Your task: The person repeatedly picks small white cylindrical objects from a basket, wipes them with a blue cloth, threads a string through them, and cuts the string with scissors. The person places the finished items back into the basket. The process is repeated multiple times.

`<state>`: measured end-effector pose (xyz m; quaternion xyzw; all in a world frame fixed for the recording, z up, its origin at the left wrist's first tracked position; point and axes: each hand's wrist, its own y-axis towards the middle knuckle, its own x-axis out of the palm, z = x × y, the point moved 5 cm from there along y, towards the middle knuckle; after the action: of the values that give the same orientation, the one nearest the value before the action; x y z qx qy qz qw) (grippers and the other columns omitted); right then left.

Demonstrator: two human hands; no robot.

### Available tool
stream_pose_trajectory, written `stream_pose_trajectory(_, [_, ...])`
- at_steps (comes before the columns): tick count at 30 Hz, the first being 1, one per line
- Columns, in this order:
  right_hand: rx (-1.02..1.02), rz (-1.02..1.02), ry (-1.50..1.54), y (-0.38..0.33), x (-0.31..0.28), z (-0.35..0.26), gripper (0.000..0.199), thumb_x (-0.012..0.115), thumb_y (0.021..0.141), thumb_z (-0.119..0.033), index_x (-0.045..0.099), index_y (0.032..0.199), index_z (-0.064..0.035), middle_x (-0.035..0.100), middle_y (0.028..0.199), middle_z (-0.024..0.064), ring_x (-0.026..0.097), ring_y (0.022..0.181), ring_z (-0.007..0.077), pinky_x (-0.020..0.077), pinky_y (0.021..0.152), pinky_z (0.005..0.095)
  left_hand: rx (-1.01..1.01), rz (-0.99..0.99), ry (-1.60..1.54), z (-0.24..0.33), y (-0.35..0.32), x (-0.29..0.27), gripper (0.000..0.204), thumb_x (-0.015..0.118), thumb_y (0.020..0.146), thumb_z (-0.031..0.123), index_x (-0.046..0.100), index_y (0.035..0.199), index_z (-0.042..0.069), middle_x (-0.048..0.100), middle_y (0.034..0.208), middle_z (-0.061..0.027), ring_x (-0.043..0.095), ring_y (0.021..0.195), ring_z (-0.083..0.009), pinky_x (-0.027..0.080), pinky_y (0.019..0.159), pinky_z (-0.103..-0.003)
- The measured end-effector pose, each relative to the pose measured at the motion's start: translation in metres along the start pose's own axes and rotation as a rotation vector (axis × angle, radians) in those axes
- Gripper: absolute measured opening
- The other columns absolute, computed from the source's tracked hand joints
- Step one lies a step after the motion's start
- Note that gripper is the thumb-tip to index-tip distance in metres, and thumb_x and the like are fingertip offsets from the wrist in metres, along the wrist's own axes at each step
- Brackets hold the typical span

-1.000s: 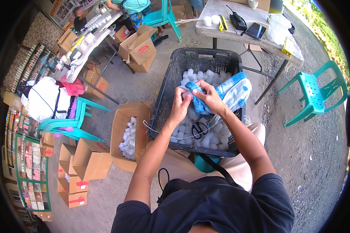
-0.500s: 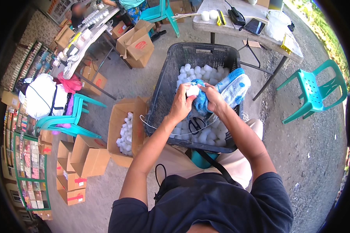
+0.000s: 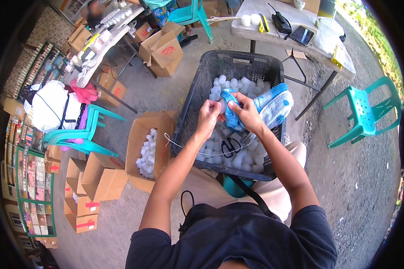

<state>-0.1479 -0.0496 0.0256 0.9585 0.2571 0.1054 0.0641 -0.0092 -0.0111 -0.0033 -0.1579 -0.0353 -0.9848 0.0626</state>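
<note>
Over a black plastic crate (image 3: 184,114), my left hand (image 3: 208,117) pinches a small white cylindrical piece (image 3: 222,105), perhaps a candle. My right hand (image 3: 244,111) grips a blue and white fluffy cloth (image 3: 274,105), and a fold of it presses against the white piece. Many like white pieces (image 3: 244,157) fill the crate beneath. On top of them lie black-handled scissors (image 3: 230,147), and a white cord (image 3: 184,146) runs across the crate's near part. To the left stands an open cardboard box (image 3: 134,154) with more white pieces (image 3: 147,154) inside.
A table (image 3: 274,31) ahead carries two white pieces, yellow tools, a radio and a phone. Green plastic chairs stand at the right (image 3: 368,112) and left (image 3: 85,134). Several cardboard boxes (image 3: 105,177) sit on the left floor. At far left another person (image 3: 95,15) is near a long table (image 3: 87,74).
The white piece has turned in my left fingers, and the cloth's fold now wraps against it. My right hand has closed further round the cloth. The whole view has shifted slightly.
</note>
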Motion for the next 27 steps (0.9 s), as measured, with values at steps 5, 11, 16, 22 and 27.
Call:
stream_pose_trajectory(5, [-0.059, 0.017, -0.041, 0.002, -0.007, -0.003, 0.011, 0.058, 0.091, -0.003, 0.06, 0.101, 0.0016, 0.064, 0.089, 0.0041, 0.055, 0.08, 0.0075, 0.0466, 0.072, 0.0245, -0.25, -0.179, -0.281, 0.003, -0.001, 0.006, 0.027, 0.046, 0.1, 0.03, 0.051, 0.104, 0.004, 0.06, 0.083, -0.0106, 0.055, 0.063, -0.0159, 0.045, 0.057, -0.028])
stream_pose_trajectory(11, [0.126, 0.23, 0.238, 0.007, -0.016, 0.007, 0.013, 0.049, 0.096, -0.004, 0.056, 0.106, -0.0011, 0.064, 0.09, 0.0065, 0.06, 0.078, 0.0106, 0.0509, 0.07, 0.0274, -0.373, -0.336, -0.501, 0.009, -0.007, 0.016, 0.036, 0.049, 0.098, 0.035, 0.052, 0.116, 0.004, 0.062, 0.097, -0.0142, 0.059, 0.075, -0.0178, 0.049, 0.067, -0.028])
stream_pose_trajectory(16, [0.06, 0.042, 0.753, 0.008, -0.022, -0.01, 0.02, 0.045, 0.099, -0.007, 0.045, 0.118, -0.0133, 0.061, 0.098, 0.0044, 0.064, 0.082, 0.0126, 0.0575, 0.075, 0.0324, -0.081, 0.098, -0.534, 0.021, 0.013, -0.016, 0.037, 0.055, 0.096, 0.026, 0.05, 0.126, 0.006, 0.059, 0.122, -0.0145, 0.06, 0.102, -0.02, 0.049, 0.09, -0.032])
stream_pose_trajectory(22, [0.027, 0.033, 0.236, 0.009, 0.001, 0.007, 0.055, 0.067, 0.088, -0.011, 0.04, 0.136, -0.008, 0.059, 0.107, 0.0047, 0.055, 0.099, 0.0136, 0.0447, 0.091, 0.0286, 0.278, 0.095, 0.685, 0.012, -0.007, 0.018, 0.033, 0.062, 0.091, 0.016, 0.058, 0.119, 0.0, 0.055, 0.12, -0.0125, 0.056, 0.106, -0.0216, 0.044, 0.093, -0.034])
stream_pose_trajectory(27, [0.102, 0.033, 0.168, 0.005, -0.005, 0.015, 0.034, 0.063, 0.091, -0.015, 0.05, 0.12, -0.0021, 0.059, 0.103, 0.0051, 0.055, 0.093, 0.0119, 0.0438, 0.085, 0.027, 0.559, 0.1, 1.026, 0.038, -0.017, 0.027, 0.044, 0.072, 0.083, 0.024, 0.059, 0.118, 0.002, 0.047, 0.127, -0.0144, 0.051, 0.113, -0.0276, 0.043, 0.095, -0.039])
